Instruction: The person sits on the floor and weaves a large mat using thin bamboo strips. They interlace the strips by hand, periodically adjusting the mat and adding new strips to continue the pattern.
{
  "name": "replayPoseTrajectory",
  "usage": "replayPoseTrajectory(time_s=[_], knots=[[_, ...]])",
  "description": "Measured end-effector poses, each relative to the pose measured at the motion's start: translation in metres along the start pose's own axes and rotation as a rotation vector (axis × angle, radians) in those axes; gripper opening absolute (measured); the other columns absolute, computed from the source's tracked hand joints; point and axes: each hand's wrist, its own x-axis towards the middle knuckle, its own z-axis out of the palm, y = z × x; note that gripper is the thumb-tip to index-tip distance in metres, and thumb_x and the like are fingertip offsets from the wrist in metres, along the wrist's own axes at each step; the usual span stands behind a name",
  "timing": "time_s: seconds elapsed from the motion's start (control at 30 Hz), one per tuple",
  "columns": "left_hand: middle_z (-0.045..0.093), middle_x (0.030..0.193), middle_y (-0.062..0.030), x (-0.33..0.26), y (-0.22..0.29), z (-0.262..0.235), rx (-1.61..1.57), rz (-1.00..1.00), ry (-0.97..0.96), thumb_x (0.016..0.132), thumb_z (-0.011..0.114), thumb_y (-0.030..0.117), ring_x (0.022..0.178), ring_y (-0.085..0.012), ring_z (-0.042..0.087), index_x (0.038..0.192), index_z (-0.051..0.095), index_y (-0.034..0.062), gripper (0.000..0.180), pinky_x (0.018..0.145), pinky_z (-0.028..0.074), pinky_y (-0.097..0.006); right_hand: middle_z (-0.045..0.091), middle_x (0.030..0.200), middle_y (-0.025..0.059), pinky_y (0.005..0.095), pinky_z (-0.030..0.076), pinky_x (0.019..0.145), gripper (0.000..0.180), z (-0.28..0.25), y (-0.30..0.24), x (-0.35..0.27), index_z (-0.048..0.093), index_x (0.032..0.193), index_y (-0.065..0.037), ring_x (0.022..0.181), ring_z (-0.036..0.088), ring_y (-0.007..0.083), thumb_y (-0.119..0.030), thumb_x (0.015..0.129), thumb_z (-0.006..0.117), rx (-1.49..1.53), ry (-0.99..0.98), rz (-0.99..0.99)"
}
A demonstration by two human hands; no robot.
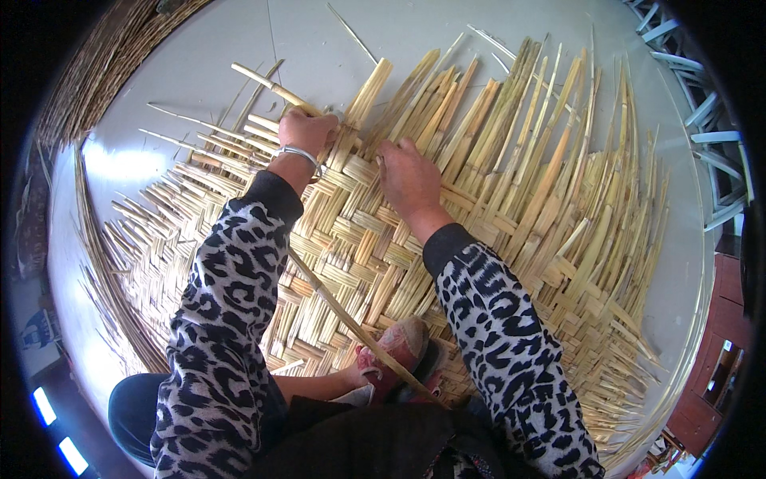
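Observation:
A large mat (339,247) of pale split reeds lies on the floor, woven in a zigzag pattern, with loose ends fanning out along its far side and both flanks. At its far edge my left hand (307,134) is closed around a reed stalk (271,84), whose end sticks out toward the upper left. Just to the right, my right hand (410,180) is bent over the weave with fingertips pinched together at the strips; what they grip is hidden. Between my forearms a long thin reed (343,315) slants across the mat toward my lap.
My red patterned shoe (401,343) rests on the near part of the mat. A thick bundle of thin stalks (104,60) lies at the far left. Blue-grey metal framework (702,112) stands at the far right, above a reddish-brown cabinet (710,367).

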Motion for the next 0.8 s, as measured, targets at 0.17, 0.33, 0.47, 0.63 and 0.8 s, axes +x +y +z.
replayPoseTrajectory(time_s=[0.17,0.33,0.47,0.63,0.8], knots=[[0.071,0.083,-0.0206,-0.002,-0.014,0.006,0.266,0.161,0.173,0.069,0.074,0.021,0.081,-0.0347,0.071,0.085,0.066,-0.0037,0.03,0.077,0.055,-0.04,0.058,0.093,0.0162,0.0449,0.055,0.066,0.013,0.0,0.0,-0.005,0.064,0.095,-0.007,0.076,0.067,0.0355,-0.006,0.083,0.06,-0.049,0.024,-0.081],[0.07,0.07,-0.0103,0.003,-0.025,0.0,0.357,0.168,0.131,0.073,0.077,0.024,0.059,-0.0194,0.069,0.087,0.067,-0.0014,0.03,0.057,0.056,-0.033,0.056,0.091,0.0128,0.04,0.056,0.065,0.016,0.002,0.002,-0.012,0.065,0.096,-0.009,0.077,0.067,0.0308,-0.006,0.081,0.061,-0.156,0.064,-0.194],[0.069,0.07,-0.007,0.015,-0.018,-0.009,-0.222,-0.232,-0.151,0.079,0.076,0.02,0.057,-0.0149,0.067,0.082,0.068,0.0026,0.019,0.045,0.05,-0.025,0.056,0.09,0.0106,0.0382,0.056,0.065,0.024,0.002,0.0,-0.015,0.063,0.105,-0.009,0.077,0.066,0.0283,-0.007,0.081,0.061,-0.163,0.117,-0.256],[0.069,0.071,-0.0075,0.021,-0.014,-0.012,-0.307,-0.317,-0.206,0.081,0.075,0.019,0.056,-0.0147,0.068,0.084,0.068,0.0013,0.019,0.04,0.048,-0.024,0.056,0.09,0.0106,0.0384,0.055,0.064,0.03,-0.001,-0.004,-0.014,0.06,0.113,-0.008,0.075,0.065,0.0266,-0.008,0.083,0.06,-0.204,0.09,-0.33],[0.069,0.071,-0.0069,0.025,-0.014,-0.01,-0.29,-0.318,-0.193,0.082,0.075,0.018,0.054,-0.0138,0.067,0.083,0.068,0.0008,0.019,0.041,0.049,-0.024,0.058,0.09,0.0122,0.0388,0.054,0.063,0.036,0.006,-0.008,-0.004,0.06,0.121,-0.008,0.076,0.066,0.0291,-0.006,0.085,0.057,-0.218,-0.051,-0.272]])
